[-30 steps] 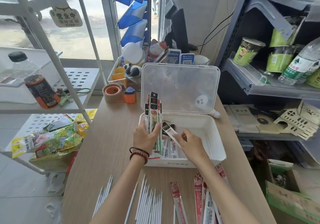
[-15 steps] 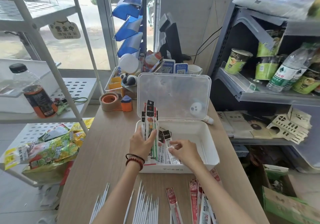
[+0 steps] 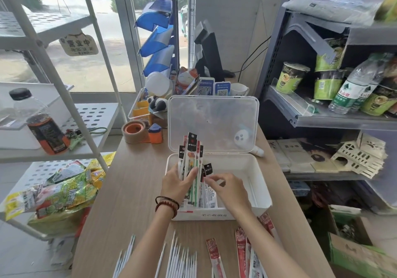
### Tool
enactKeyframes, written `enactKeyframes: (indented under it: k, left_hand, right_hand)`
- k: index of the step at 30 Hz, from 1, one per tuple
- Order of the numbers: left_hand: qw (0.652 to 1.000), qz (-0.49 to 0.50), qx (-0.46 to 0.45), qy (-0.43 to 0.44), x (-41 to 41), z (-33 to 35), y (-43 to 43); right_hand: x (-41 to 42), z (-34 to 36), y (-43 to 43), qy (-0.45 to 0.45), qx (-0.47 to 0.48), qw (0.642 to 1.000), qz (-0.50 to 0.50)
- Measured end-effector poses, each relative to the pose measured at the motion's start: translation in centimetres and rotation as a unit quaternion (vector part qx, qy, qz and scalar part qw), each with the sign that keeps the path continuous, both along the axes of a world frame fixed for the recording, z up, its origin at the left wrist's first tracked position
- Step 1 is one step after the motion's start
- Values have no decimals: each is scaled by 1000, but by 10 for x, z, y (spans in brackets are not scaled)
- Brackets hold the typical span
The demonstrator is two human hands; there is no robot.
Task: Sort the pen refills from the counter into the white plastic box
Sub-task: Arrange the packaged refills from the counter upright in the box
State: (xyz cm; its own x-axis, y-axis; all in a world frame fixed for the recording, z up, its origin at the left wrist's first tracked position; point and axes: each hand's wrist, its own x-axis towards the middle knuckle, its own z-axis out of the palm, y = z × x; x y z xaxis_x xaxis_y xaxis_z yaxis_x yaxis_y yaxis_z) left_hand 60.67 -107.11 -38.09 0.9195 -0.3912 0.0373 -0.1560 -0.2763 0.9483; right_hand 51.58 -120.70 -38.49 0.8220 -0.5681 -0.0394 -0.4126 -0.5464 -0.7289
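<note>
White plastic forms the box (image 3: 261, 200), which sits open on the desk (image 3: 133, 191) with its lid (image 3: 214, 123) standing up along the far side. At the box's left end the left hand (image 3: 175, 184) grips a bundle of packets (image 3: 191, 159) upright. The thumb lies across the front, and the black header cards fan out above the box's rim. Just right of that, the right hand (image 3: 227, 188) has its fingers narrow and curled together on a black-topped packet (image 3: 208, 169) that leans toward the bundle; they appear to pinch its edge. Some flat packets (image 3: 207, 198) lie on the box's floor beneath both hands. On the near side of the box, not yet sorted, are loose white refills (image 3: 182, 260) and, to their right, red packets (image 3: 242, 249).

The packets look light and floppy: slick film sleeves around slim tubes, likely to slide over one another and splay. A hold across the full width at mid-length, or on the stiffer header card, should keep them squared. The loose refills look thin and prone to rolling, so they are best gathered side by side and pinched at the middle of the barrels, clear of the tips.
</note>
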Motion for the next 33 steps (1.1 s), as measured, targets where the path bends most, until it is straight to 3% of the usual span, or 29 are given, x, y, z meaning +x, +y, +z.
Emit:
enactKeyframes:
  k: [7,14,19,33]
  left_hand:
    - [999,-26,14,-13,1,-1,-1]
    - [997,-69,10,-21,-4,2,-1]
    - [996,-62,35,-48,-4,2,-2]
    - [995,-97,24,-7,-3,1,-1]
  right_hand:
    - [-1,6,-2,-47,88,995,17]
    - [-5,4,-2,-49,88,994,32]
    - [-10,16,-3,-62,170,982,48]
    - [-11,16,-2,-61,224,970,69]
